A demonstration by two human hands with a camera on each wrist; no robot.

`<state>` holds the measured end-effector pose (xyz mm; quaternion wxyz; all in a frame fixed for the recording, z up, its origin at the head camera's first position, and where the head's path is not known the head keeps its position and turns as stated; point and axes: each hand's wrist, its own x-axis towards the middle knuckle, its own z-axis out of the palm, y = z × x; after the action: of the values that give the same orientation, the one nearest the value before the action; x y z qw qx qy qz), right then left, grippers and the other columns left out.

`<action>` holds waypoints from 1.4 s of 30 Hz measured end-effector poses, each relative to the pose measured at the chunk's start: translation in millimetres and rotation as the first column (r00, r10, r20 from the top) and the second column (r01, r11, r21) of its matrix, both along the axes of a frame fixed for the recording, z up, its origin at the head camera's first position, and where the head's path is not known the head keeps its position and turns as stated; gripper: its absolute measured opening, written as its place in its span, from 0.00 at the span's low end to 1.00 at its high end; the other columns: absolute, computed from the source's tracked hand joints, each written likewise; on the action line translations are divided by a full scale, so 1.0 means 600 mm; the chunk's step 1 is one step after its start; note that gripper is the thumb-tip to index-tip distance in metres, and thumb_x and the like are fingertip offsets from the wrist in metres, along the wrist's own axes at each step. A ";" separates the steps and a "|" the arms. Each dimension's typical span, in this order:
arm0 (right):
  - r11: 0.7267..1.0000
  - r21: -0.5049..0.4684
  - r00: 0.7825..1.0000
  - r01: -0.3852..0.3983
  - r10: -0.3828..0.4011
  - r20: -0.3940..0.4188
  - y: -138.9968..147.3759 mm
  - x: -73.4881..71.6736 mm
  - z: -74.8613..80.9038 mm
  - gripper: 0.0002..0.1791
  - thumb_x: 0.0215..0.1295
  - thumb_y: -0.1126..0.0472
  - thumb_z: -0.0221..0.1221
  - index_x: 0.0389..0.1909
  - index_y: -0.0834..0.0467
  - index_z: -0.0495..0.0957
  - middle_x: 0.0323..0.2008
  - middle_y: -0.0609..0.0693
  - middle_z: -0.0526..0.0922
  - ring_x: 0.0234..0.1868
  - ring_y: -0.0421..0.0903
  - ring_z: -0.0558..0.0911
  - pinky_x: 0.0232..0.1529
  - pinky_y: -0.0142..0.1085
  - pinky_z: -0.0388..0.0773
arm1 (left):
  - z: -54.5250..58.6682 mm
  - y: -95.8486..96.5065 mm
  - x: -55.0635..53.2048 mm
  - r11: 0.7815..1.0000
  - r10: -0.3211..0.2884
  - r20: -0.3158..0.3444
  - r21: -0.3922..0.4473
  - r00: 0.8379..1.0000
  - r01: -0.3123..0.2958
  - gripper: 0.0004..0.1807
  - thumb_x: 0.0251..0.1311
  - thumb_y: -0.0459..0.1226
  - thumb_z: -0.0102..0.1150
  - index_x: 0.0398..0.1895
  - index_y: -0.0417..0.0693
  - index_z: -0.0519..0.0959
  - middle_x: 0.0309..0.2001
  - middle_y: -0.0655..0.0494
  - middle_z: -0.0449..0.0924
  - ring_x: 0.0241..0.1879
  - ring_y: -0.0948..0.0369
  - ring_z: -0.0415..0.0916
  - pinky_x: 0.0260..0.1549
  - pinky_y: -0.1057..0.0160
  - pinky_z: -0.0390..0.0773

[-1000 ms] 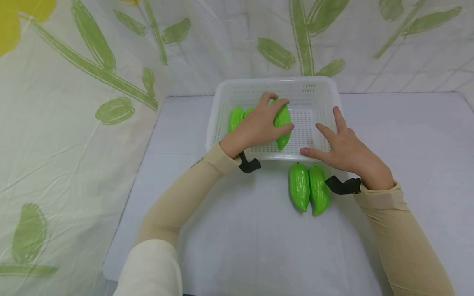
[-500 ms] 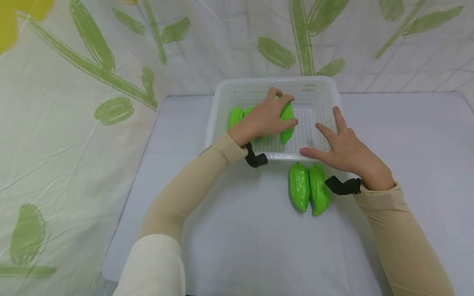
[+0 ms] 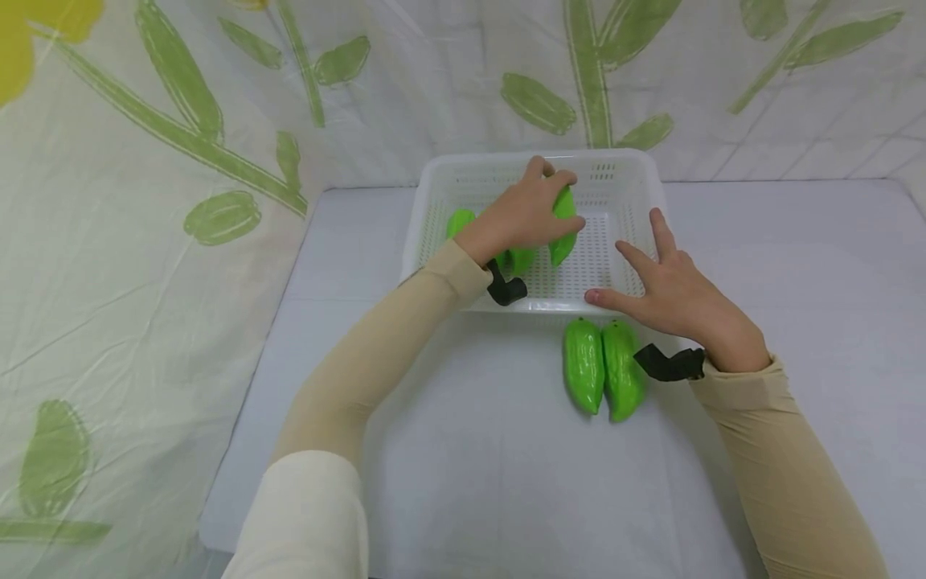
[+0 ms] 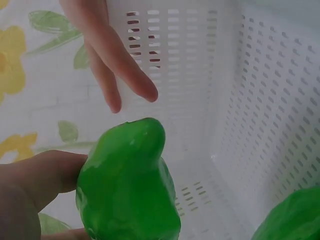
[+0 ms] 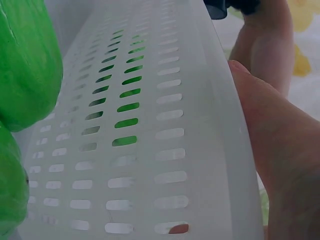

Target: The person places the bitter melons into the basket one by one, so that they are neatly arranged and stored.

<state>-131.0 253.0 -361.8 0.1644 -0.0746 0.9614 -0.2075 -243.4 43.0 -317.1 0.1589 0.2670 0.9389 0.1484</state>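
My left hand holds a glossy green vegetable, long and lumpy with a pointed end, inside the white perforated basket. In the left wrist view, the thumb presses against that same vegetable, its rounded end up. More green vegetables lie in the basket's left part, partly covered by the left arm. My right hand rests over the basket's right front corner, fingers straight and spread, thumb across the front rim. It holds no vegetable.
Two green vegetables lie side by side on the white-covered table, just in front of the basket. Behind the basket and at the left hangs a flower-patterned curtain. Black wrist mounts sit on both wrists.
My left hand has moved slightly right and towards the back of the basket, carrying the vegetable with it. The right hand and the basket have kept their places.
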 end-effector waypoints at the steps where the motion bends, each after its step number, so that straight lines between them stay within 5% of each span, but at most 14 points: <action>1: 1.000 0.000 1.000 0.000 0.000 -0.001 0.000 0.000 0.000 0.59 0.56 0.21 0.48 0.77 0.58 0.49 0.72 0.49 0.10 0.68 0.81 0.48 0.59 0.73 0.53 | -0.001 0.002 -0.002 1.000 0.000 0.004 -0.006 1.000 0.000 0.39 0.65 0.59 0.49 0.76 0.60 0.54 0.73 0.48 0.47 0.43 0.58 0.74 0.38 0.64 0.76; 13: 1.000 0.005 1.000 0.002 -0.002 0.001 0.000 -0.001 0.000 0.59 0.56 0.20 0.48 0.77 0.58 0.49 0.72 0.49 0.10 0.67 0.81 0.48 0.59 0.73 0.54 | -0.029 0.022 -0.036 0.996 -0.015 0.043 -0.088 0.999 0.019 0.40 0.65 0.58 0.49 0.76 0.57 0.54 0.71 0.47 0.48 0.47 0.58 0.72 0.45 0.63 0.75; 24: 1.000 -0.006 1.000 0.001 -0.001 -0.001 0.002 -0.001 0.001 0.59 0.56 0.21 0.48 0.77 0.58 0.49 0.72 0.48 0.10 0.68 0.82 0.47 0.59 0.73 0.53 | -0.060 0.049 -0.040 0.974 -0.026 0.037 -0.224 0.999 0.034 0.43 0.64 0.59 0.50 0.77 0.55 0.52 0.74 0.43 0.44 0.49 0.55 0.74 0.46 0.61 0.77; 32: 1.000 -0.011 1.000 0.006 -0.006 0.000 0.002 0.000 0.000 0.58 0.56 0.21 0.49 0.77 0.57 0.49 0.72 0.47 0.10 0.68 0.81 0.47 0.60 0.73 0.52 | -0.078 0.059 -0.045 0.954 -0.036 0.029 -0.298 0.999 0.043 0.46 0.63 0.61 0.50 0.79 0.54 0.48 0.77 0.41 0.32 0.64 0.50 0.67 0.61 0.57 0.71; 42: 1.000 -0.007 1.000 0.008 -0.008 -0.019 0.002 0.000 0.001 0.58 0.56 0.22 0.49 0.77 0.57 0.51 0.73 0.49 0.12 0.67 0.81 0.49 0.60 0.72 0.53 | -0.093 0.059 -0.046 0.938 -0.079 -0.005 -0.338 0.997 0.072 0.47 0.62 0.59 0.53 0.78 0.48 0.51 0.74 0.40 0.44 0.55 0.53 0.74 0.55 0.58 0.75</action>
<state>-131.2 254.2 -361.0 0.1543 -0.0733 0.9625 -0.2107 -270.8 78.5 -373.2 0.1990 0.2731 0.9409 -0.0233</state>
